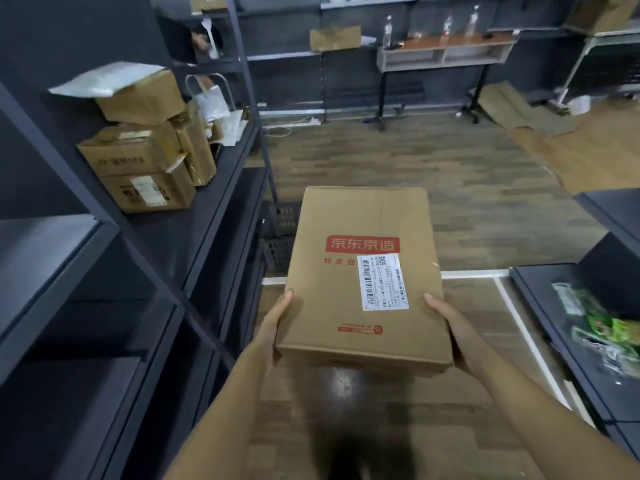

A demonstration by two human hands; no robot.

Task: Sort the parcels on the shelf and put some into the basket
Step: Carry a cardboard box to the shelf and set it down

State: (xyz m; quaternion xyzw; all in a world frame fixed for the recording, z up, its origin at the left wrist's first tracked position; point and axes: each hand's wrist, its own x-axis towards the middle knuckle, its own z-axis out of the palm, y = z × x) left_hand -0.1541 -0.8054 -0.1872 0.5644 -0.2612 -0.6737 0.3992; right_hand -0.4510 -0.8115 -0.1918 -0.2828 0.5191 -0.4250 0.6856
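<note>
Right now I hold the flat cardboard parcel (363, 271) out in front of me, label side up, above the floor and clear of the shelf (214, 188). My left hand (277, 320) clamps its near left edge and my right hand (450, 327) the near right edge; each thumb lies along the top face, while the rest of my fingers are tucked underneath, where I cannot tell how they sit. The dark slatted basket (278, 233) stands on the floor just beyond the parcel's left side, close against the foot of the shelf, and the parcel hides part of it. I judge this to be the carry towards it; to do it well I should keep the parcel level, swing it left until it hangs squarely over the opening, then lower it flat rather than drop it (the basket looks hardly wider than the parcel). I should also stay wide of the stacked cartons (138, 161) on the shelf; they look loosely piled.
</note>
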